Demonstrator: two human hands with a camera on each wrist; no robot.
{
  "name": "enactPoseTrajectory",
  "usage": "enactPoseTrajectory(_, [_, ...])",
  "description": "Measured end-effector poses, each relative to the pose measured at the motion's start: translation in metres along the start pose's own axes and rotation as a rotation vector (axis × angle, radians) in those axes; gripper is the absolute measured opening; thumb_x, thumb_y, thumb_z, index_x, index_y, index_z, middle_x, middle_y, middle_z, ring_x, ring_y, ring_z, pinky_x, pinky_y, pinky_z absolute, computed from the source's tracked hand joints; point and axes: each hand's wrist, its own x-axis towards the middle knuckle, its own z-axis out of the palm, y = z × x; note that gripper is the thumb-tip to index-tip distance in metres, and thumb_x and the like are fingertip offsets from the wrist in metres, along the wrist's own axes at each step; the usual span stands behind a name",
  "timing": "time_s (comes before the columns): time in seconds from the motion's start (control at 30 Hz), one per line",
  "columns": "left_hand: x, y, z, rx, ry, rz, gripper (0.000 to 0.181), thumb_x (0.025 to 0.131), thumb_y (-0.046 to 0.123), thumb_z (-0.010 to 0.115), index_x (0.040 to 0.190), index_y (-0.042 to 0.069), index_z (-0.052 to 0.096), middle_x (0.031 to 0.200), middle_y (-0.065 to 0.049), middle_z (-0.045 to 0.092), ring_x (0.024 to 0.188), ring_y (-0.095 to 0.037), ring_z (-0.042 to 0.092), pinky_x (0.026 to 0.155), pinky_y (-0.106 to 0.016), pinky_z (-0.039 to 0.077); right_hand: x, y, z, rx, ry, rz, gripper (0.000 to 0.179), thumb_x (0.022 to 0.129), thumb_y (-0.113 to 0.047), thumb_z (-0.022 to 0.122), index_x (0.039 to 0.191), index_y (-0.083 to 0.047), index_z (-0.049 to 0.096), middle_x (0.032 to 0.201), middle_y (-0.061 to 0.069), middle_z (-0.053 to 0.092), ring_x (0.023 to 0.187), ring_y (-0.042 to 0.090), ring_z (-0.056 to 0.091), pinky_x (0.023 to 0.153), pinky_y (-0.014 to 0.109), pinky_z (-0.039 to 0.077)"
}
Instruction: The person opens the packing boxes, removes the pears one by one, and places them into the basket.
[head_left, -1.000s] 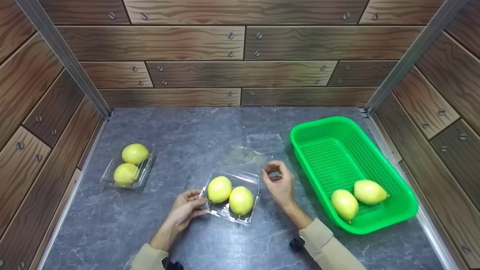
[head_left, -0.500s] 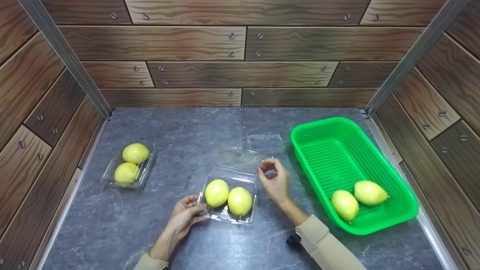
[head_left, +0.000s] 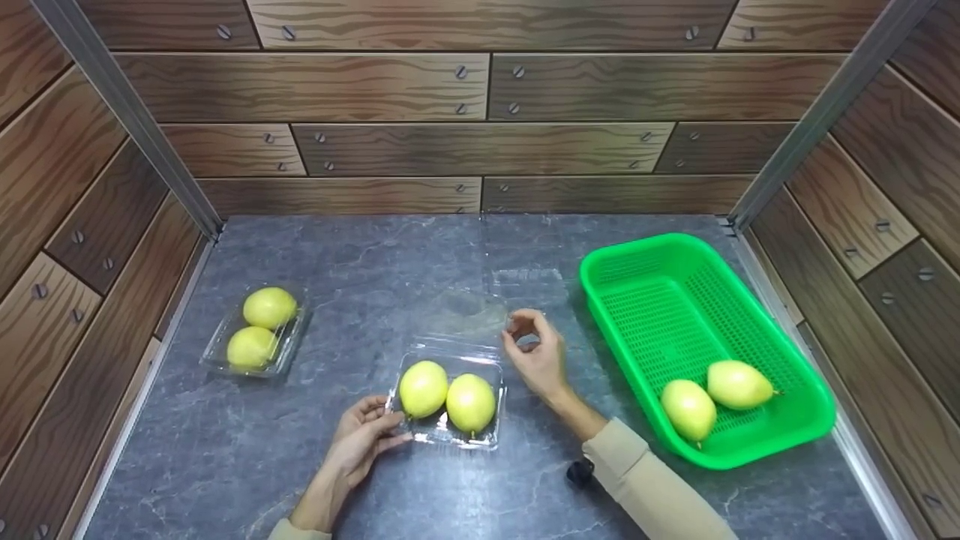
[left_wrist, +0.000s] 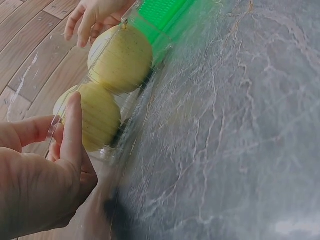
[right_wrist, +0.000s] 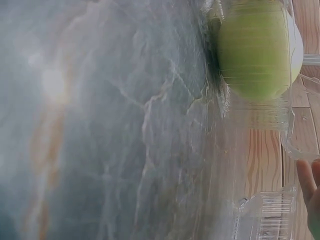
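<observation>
A clear plastic clamshell container (head_left: 487, 439) holds two yellow-green pears (head_left: 424, 388), side by side, near the front middle of the head view. My left hand (head_left: 358, 441) grips its left rim, thumb on top; the left wrist view shows the fingers (left_wrist: 74, 125) around that edge. The transparent lid (head_left: 461, 311) is folded back behind the pears. At the lid's right edge, my right hand (head_left: 538, 356) pinches with thumb and index finger. In the right wrist view, the fingertips (right_wrist: 304, 172) meet the lid's rim, and a pear (right_wrist: 255, 55) shows through the plastic wall.
On the left stands another clear container (head_left: 285, 360) with two pears. A green perforated basket (head_left: 622, 352) with two pears (head_left: 688, 411) lies to the right. More clear plastic packaging (head_left: 525, 279) is at the back middle. Wood-patterned walls (head_left: 390, 146) enclose the table.
The container with its two pears has shifted left and slightly nearer, along with my left hand. My right hand has moved left and a little farther back at the lid's edge.
</observation>
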Motion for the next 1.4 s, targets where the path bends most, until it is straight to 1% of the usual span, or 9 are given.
enactPoseTrajectory(0.2, [0.0, 0.001, -0.003, 0.0, 0.033, -0.004, 0.041, 0.093, -0.009, 0.066, 0.128, -0.008, 0.045, 0.091, -0.002, 0.064, 0.076, -0.013, 0.063, 0.076, -0.031, 0.069, 0.001, 0.0, 0.009, 0.0, -0.033, 0.087, 0.03, 0.084, 0.011, 0.078, 0.112, 0.004, 0.067, 0.089, 0.019, 0.073, 0.076, 0.027, 0.07, 0.056, 0.024, 0.059])
enactPoseTrajectory(0.4, [0.0, 0.003, -0.007, 0.006, 0.056, 0.009, 0.048, 0.094, -0.009, 0.065, 0.135, -0.012, 0.04, 0.097, -0.006, 0.065, 0.08, -0.015, 0.063, 0.079, -0.032, 0.069, 0.001, 0.001, 0.019, -0.007, -0.041, 0.112, 0.031, 0.084, 0.01, 0.078, 0.112, 0.001, 0.068, 0.091, 0.019, 0.073, 0.077, 0.029, 0.071, 0.057, 0.026, 0.06])
enactPoseTrajectory(0.63, [0.0, 0.005, -0.013, -0.007, 0.084, 0.005, 0.042, 0.095, -0.01, 0.063, 0.132, -0.011, 0.041, 0.093, -0.005, 0.067, 0.074, -0.015, 0.065, 0.073, -0.029, 0.069, 0.002, 0.005, 0.027, 0.081, -0.077, 0.151, 0.03, 0.087, 0.008, 0.077, 0.115, -0.001, 0.068, 0.094, 0.019, 0.073, 0.08, 0.025, 0.07, 0.059, 0.023, 0.06])
enactPoseTrajectory(0.8, [0.0, 0.005, -0.014, -0.016, 0.101, 0.0, 0.041, 0.095, -0.01, 0.063, 0.13, -0.009, 0.042, 0.092, -0.005, 0.066, 0.072, -0.013, 0.063, 0.073, -0.029, 0.069, 0.004, 0.008, 0.033, 0.1, -0.079, 0.193, 0.033, 0.088, 0.007, 0.077, 0.119, -0.002, 0.069, 0.098, 0.02, 0.072, 0.083, 0.023, 0.07, 0.062, 0.022, 0.06])
enactPoseTrajectory(0.97, [0.0, 0.005, -0.015, -0.016, 0.121, 0.008, 0.041, 0.094, -0.01, 0.064, 0.13, -0.009, 0.044, 0.091, -0.005, 0.066, 0.074, -0.014, 0.063, 0.075, -0.032, 0.069, 0.006, 0.007, 0.038, 0.129, -0.09, 0.243, 0.04, 0.088, 0.008, 0.076, 0.126, 0.001, 0.066, 0.104, 0.024, 0.071, 0.088, 0.028, 0.069, 0.063, 0.016, 0.057])
enactPoseTrajectory(1.07, [0.0, 0.005, -0.016, -0.017, 0.122, 0.013, 0.041, 0.094, -0.01, 0.064, 0.13, -0.009, 0.045, 0.091, -0.006, 0.066, 0.075, -0.014, 0.063, 0.076, -0.033, 0.07, 0.007, 0.007, 0.04, 0.135, -0.092, 0.242, 0.042, 0.088, 0.009, 0.075, 0.129, 0.004, 0.065, 0.104, 0.025, 0.071, 0.088, 0.031, 0.069, 0.064, 0.017, 0.057])
enactPoseTrajectory(1.17, [-0.001, 0.005, -0.015, -0.019, 0.122, 0.017, 0.039, 0.094, -0.01, 0.063, 0.129, -0.008, 0.045, 0.091, -0.004, 0.064, 0.075, -0.013, 0.062, 0.076, -0.033, 0.07, 0.01, 0.006, 0.041, 0.13, -0.092, 0.235, 0.044, 0.088, 0.013, 0.073, 0.13, 0.009, 0.063, 0.104, 0.029, 0.069, 0.087, 0.036, 0.069, 0.07, 0.02, 0.06])
enactPoseTrajectory(1.3, [-0.001, 0.004, -0.014, -0.022, 0.125, 0.025, 0.039, 0.095, -0.01, 0.063, 0.129, -0.007, 0.044, 0.091, -0.002, 0.061, 0.076, -0.012, 0.061, 0.076, -0.032, 0.069, 0.014, 0.003, 0.044, 0.13, -0.09, 0.266, 0.047, 0.085, 0.02, 0.069, 0.131, 0.018, 0.059, 0.104, 0.037, 0.066, 0.085, 0.045, 0.068, 0.075, 0.018, 0.061])
enactPoseTrajectory(1.4, [-0.001, 0.004, -0.014, -0.027, 0.123, 0.027, 0.04, 0.095, -0.009, 0.064, 0.13, -0.007, 0.043, 0.092, -0.002, 0.061, 0.076, -0.011, 0.061, 0.076, -0.031, 0.069, 0.016, 0.01, 0.045, 0.159, -0.094, 0.301, 0.048, 0.085, 0.021, 0.068, 0.133, 0.02, 0.058, 0.105, 0.04, 0.065, 0.084, 0.041, 0.068, 0.071, 0.014, 0.059])
